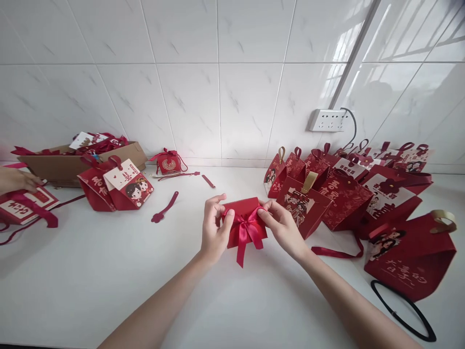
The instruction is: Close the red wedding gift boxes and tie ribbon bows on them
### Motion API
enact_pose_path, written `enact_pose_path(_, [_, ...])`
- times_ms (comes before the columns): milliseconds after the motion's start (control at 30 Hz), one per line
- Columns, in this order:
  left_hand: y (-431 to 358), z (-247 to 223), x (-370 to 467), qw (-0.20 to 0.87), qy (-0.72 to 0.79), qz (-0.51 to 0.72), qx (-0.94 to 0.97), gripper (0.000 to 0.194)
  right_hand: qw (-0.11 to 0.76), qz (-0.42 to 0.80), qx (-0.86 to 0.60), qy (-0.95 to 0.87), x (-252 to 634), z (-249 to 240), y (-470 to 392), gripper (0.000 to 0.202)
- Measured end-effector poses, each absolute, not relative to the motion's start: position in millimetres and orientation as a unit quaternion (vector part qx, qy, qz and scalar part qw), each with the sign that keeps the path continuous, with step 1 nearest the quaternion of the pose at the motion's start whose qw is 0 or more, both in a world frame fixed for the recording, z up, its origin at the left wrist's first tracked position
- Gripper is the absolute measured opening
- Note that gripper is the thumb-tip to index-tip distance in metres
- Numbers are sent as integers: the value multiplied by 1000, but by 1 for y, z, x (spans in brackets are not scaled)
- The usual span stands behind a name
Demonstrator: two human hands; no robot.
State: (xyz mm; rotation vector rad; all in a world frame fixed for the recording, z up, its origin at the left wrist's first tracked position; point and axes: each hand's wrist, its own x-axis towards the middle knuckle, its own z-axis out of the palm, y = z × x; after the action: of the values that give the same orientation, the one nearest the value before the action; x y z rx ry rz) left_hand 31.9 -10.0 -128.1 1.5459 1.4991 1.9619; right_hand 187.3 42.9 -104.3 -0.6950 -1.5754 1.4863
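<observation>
- Red box (241, 207), small and with its flap folded over: at the centre of the dial, between both hands, just over or on the white table (181, 291); contact with the surface not possible to tell.
- Satin bow (247, 230): tied across the box front, loops spread toward 9 and 3 o'clock, tails hanging toward 6.
- Left hand (215, 228), at 9 o'clock: thumb pressed on the near loop, fingers drawn in close behind; gap narrow.
- Right hand (283, 225), at 3 o'clock: thumb and forefinger pinched on the opposite loop; remaining fingers partly hidden.
- Flower-ended strap (165, 208), at 9 o'clock, flat on the table; short red strip (208, 181) toward 10.
- Small red pouch (168, 162), at 10 o'clock, near the tiled wall (250, 29).
- Farther out, between 9 and 10: printed box pair (131, 191) before a filled cardboard carton (54, 169).
- Co-worker's hand (20, 179), far at 9 o'clock, over a ribboned box (31, 206); grip not possible to tell.
- Gold-handled box (303, 203), between 2 and 3, at the front of clustered red gift boxes (347, 201).
- Black loop (403, 310), at 4; socket strip (329, 120), at 1.
</observation>
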Motion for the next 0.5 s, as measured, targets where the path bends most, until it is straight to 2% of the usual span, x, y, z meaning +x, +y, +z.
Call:
enact_pose_path(267, [-7,-122,27,-34,551,635,541,17,422,670,-285,-540,190,-104,48,25])
enact_pose_path(500, [-9,-118,31,31,551,652,520,14,435,693,-282,-501,189,-104,44,24])
